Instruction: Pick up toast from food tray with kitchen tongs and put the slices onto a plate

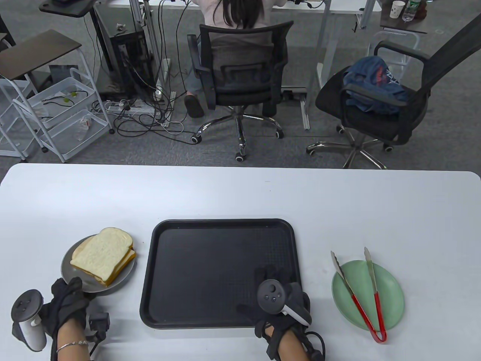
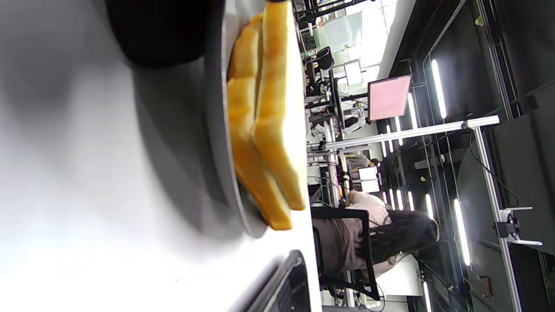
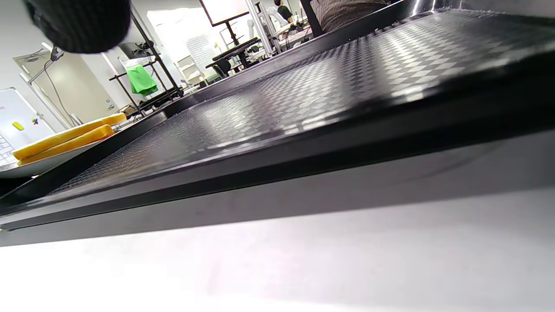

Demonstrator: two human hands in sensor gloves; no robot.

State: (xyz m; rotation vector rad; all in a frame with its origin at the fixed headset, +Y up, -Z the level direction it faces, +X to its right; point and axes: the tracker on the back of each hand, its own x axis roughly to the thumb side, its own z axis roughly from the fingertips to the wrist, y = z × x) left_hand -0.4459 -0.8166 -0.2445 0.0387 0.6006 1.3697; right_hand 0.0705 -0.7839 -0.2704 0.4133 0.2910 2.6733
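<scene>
Two toast slices (image 1: 101, 254) lie stacked on a grey plate (image 1: 67, 272) at the table's left. My left hand (image 1: 71, 287) grips that plate's near rim; the left wrist view shows a dark finger (image 2: 160, 30) against the rim (image 2: 217, 130) beside the toast (image 2: 269, 130). The black food tray (image 1: 221, 270) in the middle holds nothing. My right hand (image 1: 268, 276) rests over its near right corner, fingers relaxed and holding nothing. Red-handled tongs (image 1: 357, 293) lie on a green plate (image 1: 391, 297) at the right. The right wrist view looks low across the tray (image 3: 325, 86) to the toast (image 3: 65, 138).
Beyond the table's far edge stand two office chairs (image 1: 240, 79), one with a seated person, plus a white wire cart (image 1: 64, 113) and floor cables. White tabletop shows behind the tray and between tray and plates.
</scene>
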